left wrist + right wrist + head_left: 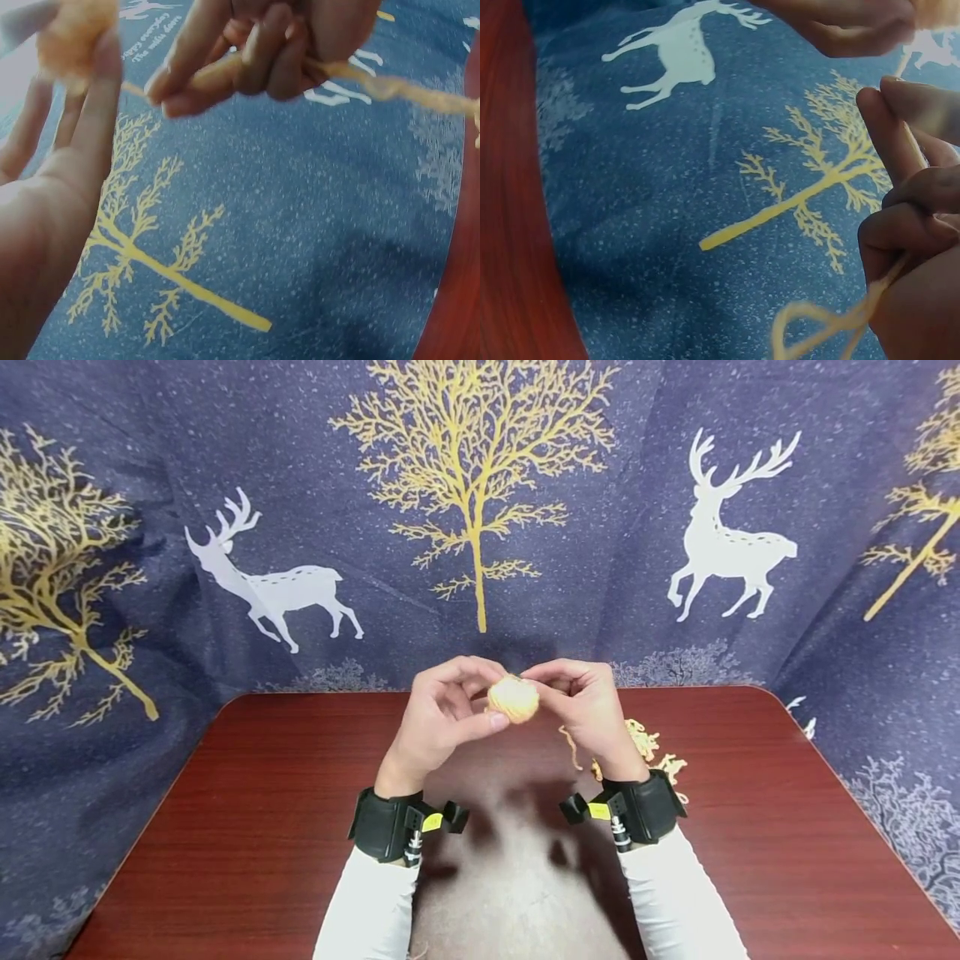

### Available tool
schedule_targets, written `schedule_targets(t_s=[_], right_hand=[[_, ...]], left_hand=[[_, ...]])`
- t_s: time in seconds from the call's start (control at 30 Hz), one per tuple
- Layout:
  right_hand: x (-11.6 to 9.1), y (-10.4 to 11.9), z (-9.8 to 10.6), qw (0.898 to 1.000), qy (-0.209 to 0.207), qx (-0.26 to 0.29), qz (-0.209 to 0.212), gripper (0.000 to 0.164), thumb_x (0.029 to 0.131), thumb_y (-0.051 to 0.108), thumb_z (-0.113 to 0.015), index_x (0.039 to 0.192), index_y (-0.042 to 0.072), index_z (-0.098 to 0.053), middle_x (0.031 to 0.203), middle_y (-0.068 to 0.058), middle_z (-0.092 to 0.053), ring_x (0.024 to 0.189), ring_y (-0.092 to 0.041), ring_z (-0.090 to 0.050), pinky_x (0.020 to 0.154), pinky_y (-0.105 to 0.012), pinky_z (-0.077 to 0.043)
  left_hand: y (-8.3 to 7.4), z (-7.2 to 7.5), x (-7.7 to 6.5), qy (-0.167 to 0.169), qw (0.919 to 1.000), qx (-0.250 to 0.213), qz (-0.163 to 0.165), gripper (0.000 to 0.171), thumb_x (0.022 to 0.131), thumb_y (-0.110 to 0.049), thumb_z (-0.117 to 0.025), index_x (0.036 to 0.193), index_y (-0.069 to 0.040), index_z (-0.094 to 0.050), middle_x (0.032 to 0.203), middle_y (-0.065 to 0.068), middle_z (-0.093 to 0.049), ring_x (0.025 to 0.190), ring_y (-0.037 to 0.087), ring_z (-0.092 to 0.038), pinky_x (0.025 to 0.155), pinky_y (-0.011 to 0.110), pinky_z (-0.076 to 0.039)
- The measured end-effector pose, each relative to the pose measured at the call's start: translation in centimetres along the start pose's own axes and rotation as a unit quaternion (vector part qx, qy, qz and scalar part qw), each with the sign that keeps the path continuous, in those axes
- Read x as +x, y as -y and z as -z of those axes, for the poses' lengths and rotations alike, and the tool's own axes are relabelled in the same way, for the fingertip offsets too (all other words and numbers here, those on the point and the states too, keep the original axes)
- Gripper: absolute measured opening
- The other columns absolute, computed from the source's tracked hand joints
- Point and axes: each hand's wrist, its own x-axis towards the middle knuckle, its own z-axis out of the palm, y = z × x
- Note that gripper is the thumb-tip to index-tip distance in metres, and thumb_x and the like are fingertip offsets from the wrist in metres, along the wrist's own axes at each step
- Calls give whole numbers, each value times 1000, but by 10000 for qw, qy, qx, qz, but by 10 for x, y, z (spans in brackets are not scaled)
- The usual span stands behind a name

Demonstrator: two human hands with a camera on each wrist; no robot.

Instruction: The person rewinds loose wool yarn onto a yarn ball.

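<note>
A small ball of pale yellow yarn is held up above the far part of the table by my left hand, its thumb and fingers around it. Close beside the ball, my right hand pinches the yarn strand between thumb and forefinger, its other fingers curled over it. In the left wrist view the strand runs from the ball through the right hand and out the other side. Below that hand, the right wrist view shows the yarn hanging in a loose loop.
Loose yarn lies in a tangle on the reddish-brown table, partly hidden behind the right hand and wrist. A dark blue cloth printed with trees and deer hangs behind the table. Black straps with small cameras circle both wrists.
</note>
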Motion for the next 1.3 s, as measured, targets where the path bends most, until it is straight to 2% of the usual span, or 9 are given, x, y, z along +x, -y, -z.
schedule_targets(t_s=[0.17,0.3,0.43,0.53,0.7,0.77,0.9,1.0,1.3], right_hand=[[-1,0,-8,9976,-62,-683,-53,11,85,0,-80,95,-2,-78,75,-8,-73,57,-5,-62,51,-18,-51],[-3,3,-13,9924,123,-1217,-148,10,85,6,-82,95,4,-80,87,-6,-77,81,-16,-75,73,-31,-63],[-5,8,-16,9845,419,-1700,-86,9,86,7,-82,94,11,-81,87,0,-77,81,-17,-75,71,-33,-63],[-6,12,-16,9815,504,-1846,-48,9,86,7,-82,94,12,-81,87,2,-77,80,-17,-75,69,-35,-63],[-6,20,-15,9875,465,-1506,-60,9,86,4,-80,94,6,-80,89,-3,-77,83,-19,-75,73,-34,-63],[-6,22,-13,9905,393,-1320,-30,9,86,2,-80,95,3,-80,89,-6,-77,83,-18,-75,74,-32,-63],[-5,21,-8,9931,126,-1153,161,10,84,-2,-79,94,-1,-78,68,-4,-68,55,-4,-59,48,-17,-49],[-4,21,-4,9962,-67,-860,153,10,84,-5,-78,94,-4,-76,59,-5,-60,44,-6,-39,35,-23,-28],[-3,25,3,9988,-280,-72,-396,11,85,-5,-77,94,-9,-72,73,-6,-71,50,-8,-51,35,-23,-39]], left_hand=[[2,-2,4,-1292,9905,-368,-301,41,78,19,-66,108,-8,-71,110,9,-70,103,22,-67,88,32,-59],[3,-3,6,-2234,9736,-244,-399,39,79,21,-64,106,-5,-71,107,11,-70,101,22,-69,88,32,-60],[7,0,7,-2824,9546,802,-502,33,78,19,-72,107,4,-69,107,12,-69,100,22,-69,86,31,-60],[11,2,6,-2937,9353,1918,-466,33,79,14,-77,111,9,-66,110,14,-68,101,23,-67,84,30,-60],[15,5,2,-2499,9050,3430,-304,32,81,5,-81,111,5,-68,109,18,-65,99,25,-66,83,33,-61],[17,6,0,-2146,9029,3720,-204,31,81,4,-81,110,3,-69,107,17,-65,97,25,-66,82,35,-62],[17,8,-1,-1371,9081,3951,222,30,79,3,-83,106,-1,-71,103,11,-67,94,21,-67,81,34,-62],[13,7,-3,-733,9146,3919,677,29,79,-2,-84,104,-4,-70,100,6,-68,91,17,-66,82,31,-61],[2,6,-5,1052,9507,2497,1509,29,82,2,-80,107,-4,-67,97,7,-72,92,19,-70,85,37,-61]])
